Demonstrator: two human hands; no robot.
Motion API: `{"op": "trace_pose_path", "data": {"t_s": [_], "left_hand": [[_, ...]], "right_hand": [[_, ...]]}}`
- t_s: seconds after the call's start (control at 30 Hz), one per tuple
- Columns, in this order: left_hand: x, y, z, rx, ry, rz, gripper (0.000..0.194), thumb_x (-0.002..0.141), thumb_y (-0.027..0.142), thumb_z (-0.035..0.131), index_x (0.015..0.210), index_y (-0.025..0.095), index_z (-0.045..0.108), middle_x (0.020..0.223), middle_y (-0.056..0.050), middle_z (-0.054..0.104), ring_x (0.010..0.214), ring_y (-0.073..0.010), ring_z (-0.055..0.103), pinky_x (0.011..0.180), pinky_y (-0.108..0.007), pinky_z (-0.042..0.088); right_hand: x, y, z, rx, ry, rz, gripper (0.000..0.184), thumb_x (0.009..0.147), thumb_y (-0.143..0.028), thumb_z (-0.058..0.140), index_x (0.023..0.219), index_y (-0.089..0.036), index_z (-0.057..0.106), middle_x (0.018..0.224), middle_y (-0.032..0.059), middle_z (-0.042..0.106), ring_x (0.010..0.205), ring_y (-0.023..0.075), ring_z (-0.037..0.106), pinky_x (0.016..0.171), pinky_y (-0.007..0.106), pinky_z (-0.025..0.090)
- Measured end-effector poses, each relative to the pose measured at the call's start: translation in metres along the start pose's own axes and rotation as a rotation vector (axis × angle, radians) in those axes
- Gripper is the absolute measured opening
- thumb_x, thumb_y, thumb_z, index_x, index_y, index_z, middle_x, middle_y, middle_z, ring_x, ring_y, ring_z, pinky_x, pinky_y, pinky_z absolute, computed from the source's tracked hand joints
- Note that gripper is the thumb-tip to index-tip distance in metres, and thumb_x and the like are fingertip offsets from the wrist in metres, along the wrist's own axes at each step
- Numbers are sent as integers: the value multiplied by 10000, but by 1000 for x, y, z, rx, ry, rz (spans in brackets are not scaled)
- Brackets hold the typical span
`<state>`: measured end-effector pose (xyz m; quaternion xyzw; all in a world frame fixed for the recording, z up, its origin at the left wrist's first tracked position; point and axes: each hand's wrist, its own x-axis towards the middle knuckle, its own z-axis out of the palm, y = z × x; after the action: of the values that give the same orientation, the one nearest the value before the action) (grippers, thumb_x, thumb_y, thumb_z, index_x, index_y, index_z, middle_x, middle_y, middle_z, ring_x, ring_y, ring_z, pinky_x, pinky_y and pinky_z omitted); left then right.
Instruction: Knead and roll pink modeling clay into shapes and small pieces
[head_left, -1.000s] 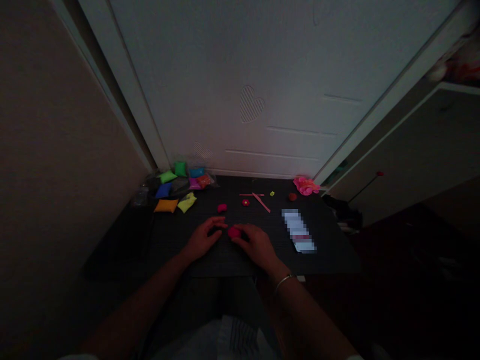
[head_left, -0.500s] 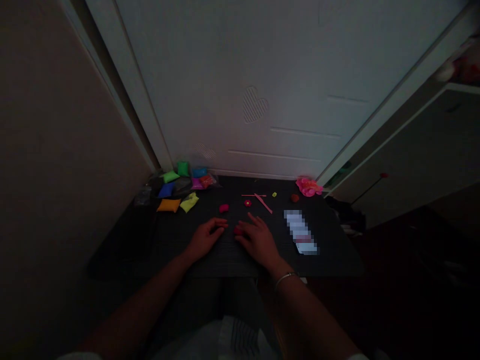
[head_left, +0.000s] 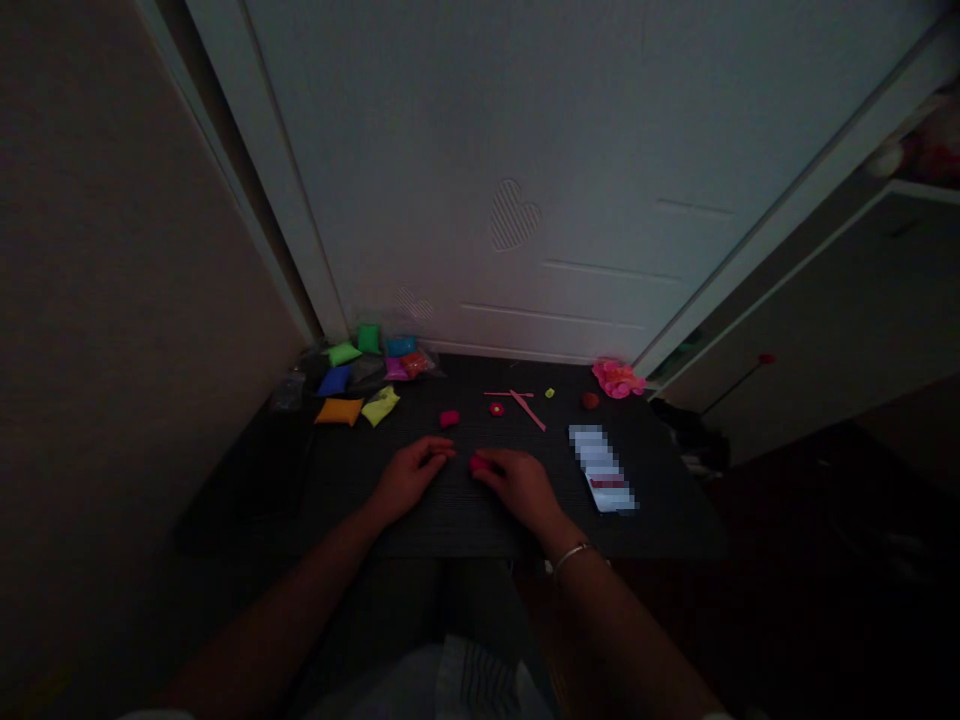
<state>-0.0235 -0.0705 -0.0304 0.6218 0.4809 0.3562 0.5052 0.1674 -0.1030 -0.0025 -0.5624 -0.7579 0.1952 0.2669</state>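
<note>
Between the thumb and fingers of my right hand (head_left: 521, 485) is a small dark-pink lump of modelling clay (head_left: 479, 464), low over the dark table. My left hand (head_left: 414, 478) rests on the tabletop to its left, fingers stretched out and holding nothing. Just beyond the hands lies another dark-pink clay piece (head_left: 448, 419). To its right sits a small dark-pink clay flower (head_left: 496, 409) with a pale centre. A pink modelling tool (head_left: 528, 410) and a thin pink stick (head_left: 507, 394) lie close together behind it.
Several coloured clay packets, such as an orange one (head_left: 339, 411) and a yellow one (head_left: 380, 406), lie at the left. A phone (head_left: 602, 470) is right of my right hand. Farther back are a brown ball (head_left: 590, 400), a yellow-green bit (head_left: 550, 393) and a pink flower (head_left: 618, 378).
My right hand's fingers have drawn in from spread out to close around the pink clay lump. The left hand stays where it was. The view has shifted slightly.
</note>
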Motion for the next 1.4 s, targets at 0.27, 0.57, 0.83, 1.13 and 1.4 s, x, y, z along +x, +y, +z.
{"op": "trace_pose_path", "data": {"t_s": [0.27,0.57,0.83,1.13,1.4], "left_hand": [[-1,11,3,-119,46,-54,271,743,328,548,961,170,578,971,-57,664,950,-200,583,888,-358,398],[29,29,17,-607,-284,-282,261,662,319,675,817,114,631,765,-41,646,700,-133,601,709,-286,467],[38,20,18,-735,-330,-390,307,642,316,703,880,138,627,810,-55,654,701,-141,613,712,-326,487],[38,19,24,-724,-291,-388,265,633,285,705,838,130,640,788,-54,663,686,-139,612,699,-298,473],[34,21,21,-738,-338,-415,277,636,319,704,841,146,637,720,-24,648,659,-133,611,683,-309,496]], "right_hand": [[0,5,9,-40,94,-51,267,750,-285,617,1007,-216,638,993,58,672,1030,236,566,890,402,428],[25,7,4,69,145,-237,545,707,-314,664,1217,-243,487,1212,76,552,1192,229,431,986,413,347],[39,19,5,273,-14,-109,441,703,-312,660,1131,-264,565,1264,81,506,1209,219,414,1016,427,303],[40,18,6,319,-75,-117,506,705,-310,656,1190,-293,510,1318,66,444,1245,221,356,1017,431,302],[40,22,8,315,-100,-126,514,714,-342,642,1205,-309,491,1338,55,420,1258,231,331,1024,447,278]]}}
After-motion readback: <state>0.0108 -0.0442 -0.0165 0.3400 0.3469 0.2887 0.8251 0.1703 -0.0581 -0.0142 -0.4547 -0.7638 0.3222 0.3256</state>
